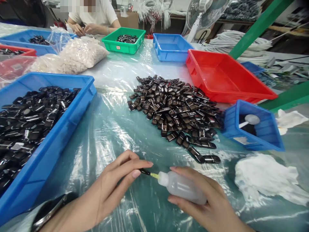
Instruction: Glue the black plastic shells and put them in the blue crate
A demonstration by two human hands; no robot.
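Observation:
Between thumb and fingers, my left hand (120, 180) pinches a small black plastic casing (145, 171), mostly covered by the fingers. My right hand (205, 196) is wrapped round a translucent squeeze bottle (184, 187), tilted on its side. The bottle's yellow needle tip (154, 175) meets the end of the black casing; whether liquid comes out is too small to see. Beyond my hands lies a large pile of glossy black casings (169, 106) on the plastic-covered table (108, 129).
On the left, a blue tray (79, 96) holds more black casings. A red tray (217, 71), a blue bin (256, 138) with a scoop (252, 119) and white cloth (267, 177) are at right. A person (96, 19) works across the table, near a green tray (130, 48).

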